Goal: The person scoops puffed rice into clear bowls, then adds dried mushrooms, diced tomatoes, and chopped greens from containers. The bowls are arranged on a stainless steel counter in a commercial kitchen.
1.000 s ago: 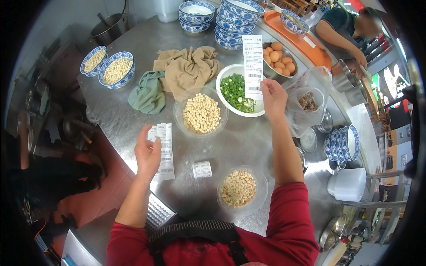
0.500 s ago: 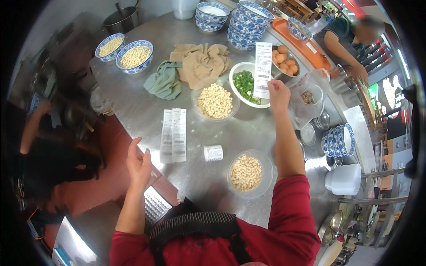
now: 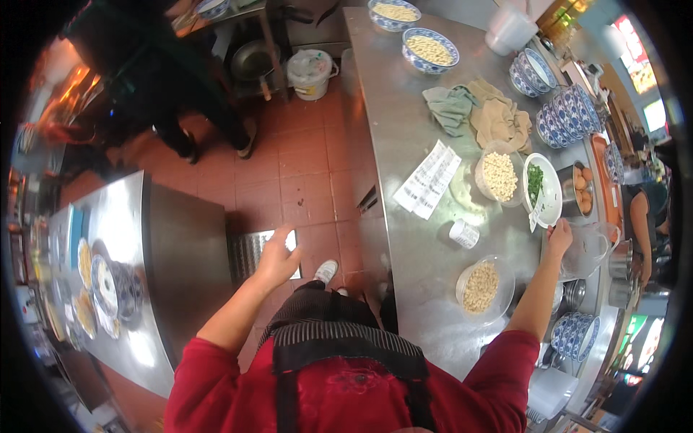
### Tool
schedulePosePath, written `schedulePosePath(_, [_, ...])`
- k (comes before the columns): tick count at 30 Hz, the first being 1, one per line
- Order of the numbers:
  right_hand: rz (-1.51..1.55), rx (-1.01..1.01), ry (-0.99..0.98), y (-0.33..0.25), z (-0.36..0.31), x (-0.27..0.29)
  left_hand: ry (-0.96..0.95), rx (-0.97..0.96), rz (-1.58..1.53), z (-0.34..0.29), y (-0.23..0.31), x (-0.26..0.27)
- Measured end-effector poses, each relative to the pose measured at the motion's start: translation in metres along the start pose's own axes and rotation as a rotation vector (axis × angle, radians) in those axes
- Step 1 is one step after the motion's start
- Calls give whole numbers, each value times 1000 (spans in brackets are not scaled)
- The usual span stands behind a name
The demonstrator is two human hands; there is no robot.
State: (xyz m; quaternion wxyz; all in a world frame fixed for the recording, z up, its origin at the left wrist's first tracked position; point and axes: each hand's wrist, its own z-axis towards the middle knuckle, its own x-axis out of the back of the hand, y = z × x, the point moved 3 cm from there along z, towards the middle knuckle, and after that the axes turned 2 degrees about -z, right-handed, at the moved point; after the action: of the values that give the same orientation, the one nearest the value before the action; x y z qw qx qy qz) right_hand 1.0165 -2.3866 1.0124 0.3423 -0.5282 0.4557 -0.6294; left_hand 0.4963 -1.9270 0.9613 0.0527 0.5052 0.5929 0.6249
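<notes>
My right hand (image 3: 558, 237) is closed at the near rim of a white bowl (image 3: 554, 189) of chopped greens (image 3: 535, 180), its fingers pinching a printed paper slip (image 3: 534, 216) seen almost edge-on. Empty, my left hand (image 3: 276, 261) hangs over the floor with fingers apart. On the steel table two more printed slips (image 3: 427, 180) lie overlapping. A small white labelled cylinder (image 3: 464, 234) rests near them. Pale kernels fill a clear bowl (image 3: 499, 175) beside the greens, and another clear bowl (image 3: 482, 286) of them stands nearer me.
Crumpled cloths (image 3: 498, 119), stacked blue-and-white bowls (image 3: 567, 119) and a pot of eggs (image 3: 580, 189) occupy the table's far and right parts. A steel counter (image 3: 133, 231) with dishes stands left across red floor tiles (image 3: 299, 162). Another person's dark-trousered legs (image 3: 209, 119) are at far left.
My view has swung left, bringing the floor and left counter into sight. The slip in my right hand has lowered from upright over the greens to the bowl's near edge. My left hand stays empty.
</notes>
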Motion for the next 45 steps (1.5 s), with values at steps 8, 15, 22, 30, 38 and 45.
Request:
schedulePosePath(8, [-224, 511, -494, -70, -220, -103, -71, 400, 322, -247, -112, -4])
schedulePosePath(15, [-298, 1002, -1204, -58, -474, -111, -256, 362, -119, -406, -145, -76])
schedulePosePath(22, [-558, 973, -1974, 34, -713, -52, -329, 462, -473, -576, -242, -100])
schedulePosePath(30, [-616, 1536, -2415, 73, -1028, 49, 91, 907, -652, -877, -334, -119])
schedulePosePath(38, [-459, 1764, -2379, 22, -1257, 46, 593, 1224, -831, -1030, -402, -92])
schedulePosePath(45, [-310, 1807, -2477, 8, -1444, 19, 788, 1212, -728, -1038, -510, 35])
